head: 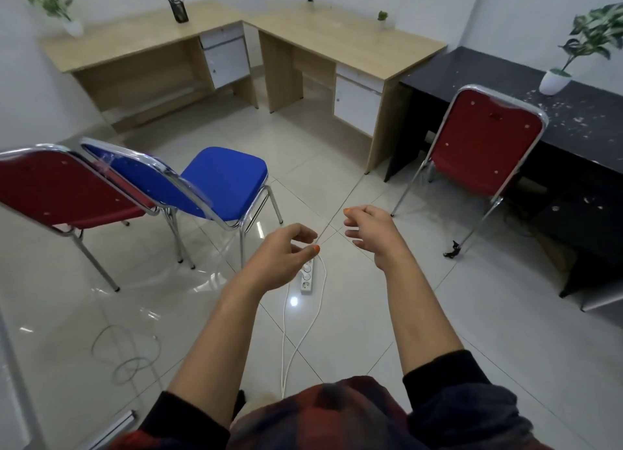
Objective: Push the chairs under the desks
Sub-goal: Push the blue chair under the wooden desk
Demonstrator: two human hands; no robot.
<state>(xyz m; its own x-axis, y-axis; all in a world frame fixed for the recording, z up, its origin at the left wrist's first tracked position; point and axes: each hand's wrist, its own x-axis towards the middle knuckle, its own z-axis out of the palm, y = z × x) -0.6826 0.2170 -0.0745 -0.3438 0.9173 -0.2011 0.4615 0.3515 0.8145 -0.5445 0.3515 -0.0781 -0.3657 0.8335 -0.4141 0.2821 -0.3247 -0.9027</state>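
Currently nothing is held: left hand (pixel 286 250) and right hand (pixel 367 230) hang loosely curled, mid-room. Blue chair (pixel 215 183) and a red chair (pixel 64 193) are parked well clear of the wooden desks (pixel 340 34); another red chair (pixel 485 146) sits at the black desk (pixel 505 75). Backrest should be gripped two-handed, pushed straight; power strip (pixel 307 279) to be avoided.

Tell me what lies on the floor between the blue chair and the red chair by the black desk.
In the head view: bare tiles; the left hand and right hand hover over it.

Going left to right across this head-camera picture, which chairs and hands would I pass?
Red chair on the left → blue chair → left hand → right hand → red chair by the black desk.
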